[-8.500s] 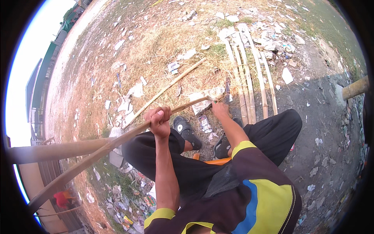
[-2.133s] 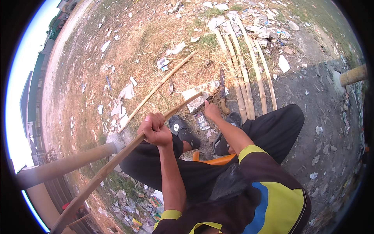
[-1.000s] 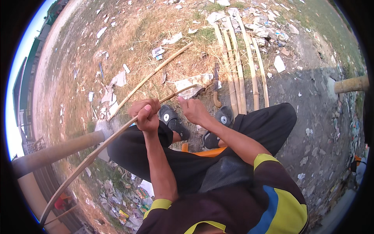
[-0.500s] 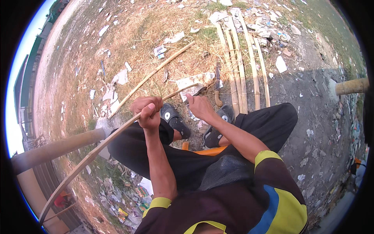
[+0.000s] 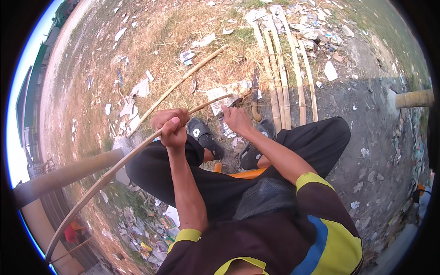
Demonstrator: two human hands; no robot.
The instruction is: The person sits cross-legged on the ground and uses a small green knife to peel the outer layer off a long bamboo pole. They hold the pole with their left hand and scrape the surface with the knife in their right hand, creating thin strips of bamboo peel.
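Observation:
A long, thin bamboo strip runs from the lower left up past my knees, bending toward its far tip. My left hand is closed in a fist around it, thumb on top, above my left knee. Close to the strip's far end is my right hand, its fingers curled closed and its thumb raised. What it holds, if anything, is hidden; a dark shape beside the thumb is too unclear to name. Beyond that hand, a large knife with a dark blade and a curved brown handle lies on the ground.
Several split bamboo poles lie side by side ahead on the right. Another bamboo pole lies slantwise on dry grass. Thick round posts stand at left and right. Paper scraps litter the ground. Under me is an orange seat.
My right hand has shifted slightly, and its thumb sits a little further right and nearer the strip's tip. My left hand keeps its grip, slightly raised.

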